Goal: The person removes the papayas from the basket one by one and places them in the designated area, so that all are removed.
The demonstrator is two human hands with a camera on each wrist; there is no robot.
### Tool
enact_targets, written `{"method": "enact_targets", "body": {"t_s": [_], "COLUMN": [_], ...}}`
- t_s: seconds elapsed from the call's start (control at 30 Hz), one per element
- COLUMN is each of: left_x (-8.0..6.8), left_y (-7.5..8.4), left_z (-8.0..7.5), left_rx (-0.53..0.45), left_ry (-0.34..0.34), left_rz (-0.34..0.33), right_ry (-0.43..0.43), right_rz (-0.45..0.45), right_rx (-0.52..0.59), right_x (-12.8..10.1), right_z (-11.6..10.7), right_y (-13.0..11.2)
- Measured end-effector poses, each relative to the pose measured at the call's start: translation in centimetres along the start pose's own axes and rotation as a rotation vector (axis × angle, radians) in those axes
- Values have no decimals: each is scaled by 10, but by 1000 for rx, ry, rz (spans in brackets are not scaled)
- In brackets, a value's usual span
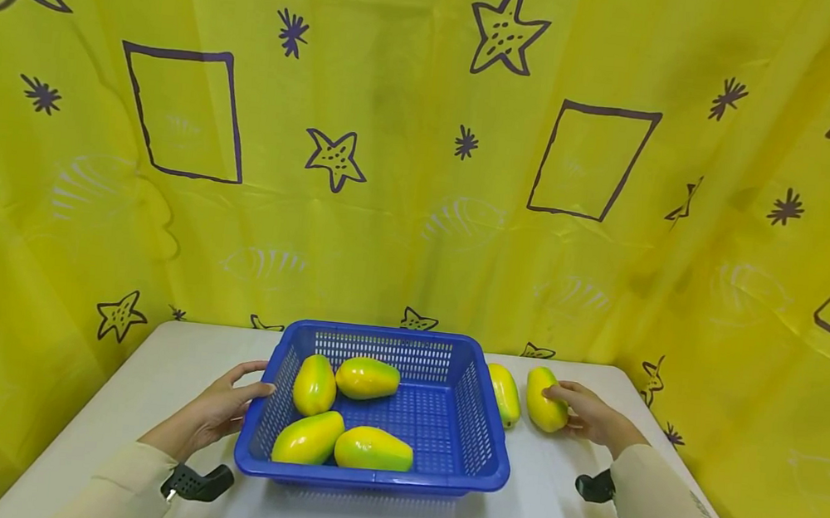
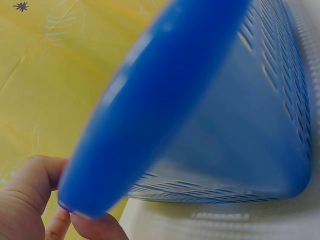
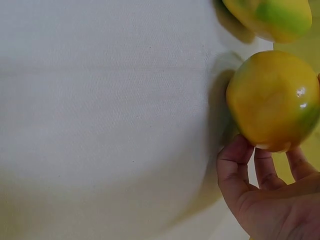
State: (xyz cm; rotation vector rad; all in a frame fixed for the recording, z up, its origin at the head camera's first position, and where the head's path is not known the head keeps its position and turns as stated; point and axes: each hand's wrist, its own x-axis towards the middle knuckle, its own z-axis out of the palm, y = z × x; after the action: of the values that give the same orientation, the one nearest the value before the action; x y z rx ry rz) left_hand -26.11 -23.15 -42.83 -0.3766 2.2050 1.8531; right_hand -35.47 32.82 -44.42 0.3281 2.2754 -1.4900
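A blue plastic basket (image 1: 431,482) stands on the table, with several yellow-green papayas (image 1: 374,449) lying in it. At its left rim, my left hand (image 1: 219,403) grips the edge between thumb and fingers; the left wrist view shows the rim (image 2: 145,105) close up. To the right of the basket, my right hand (image 1: 590,413) holds a papaya (image 1: 545,405) by its side, thumb and fingers around it. Seen from its rounded end, that papaya (image 3: 272,102) fills the right of the right wrist view. Another papaya (image 1: 504,394) lies between it and the basket, partly hidden by the basket wall.
The white table (image 1: 541,505) ends at the back against a yellow curtain (image 1: 386,248) printed with stars and squares. The curtain also hangs along both sides. A dark device (image 1: 198,482) is strapped to each wrist. The basket's right half shows its bare floor (image 1: 429,423).
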Motion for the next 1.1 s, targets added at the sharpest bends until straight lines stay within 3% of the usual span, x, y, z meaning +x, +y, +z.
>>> {"method": "enact_targets", "body": {"t_s": [1.1], "left_x": [0], "left_y": [0], "left_z": [1], "left_rx": [1], "left_ry": [12], "left_rz": [-4], "right_ry": [15], "right_rz": [17], "right_rx": [-55], "right_x": [3], "right_z": [2], "right_y": [-4]}}
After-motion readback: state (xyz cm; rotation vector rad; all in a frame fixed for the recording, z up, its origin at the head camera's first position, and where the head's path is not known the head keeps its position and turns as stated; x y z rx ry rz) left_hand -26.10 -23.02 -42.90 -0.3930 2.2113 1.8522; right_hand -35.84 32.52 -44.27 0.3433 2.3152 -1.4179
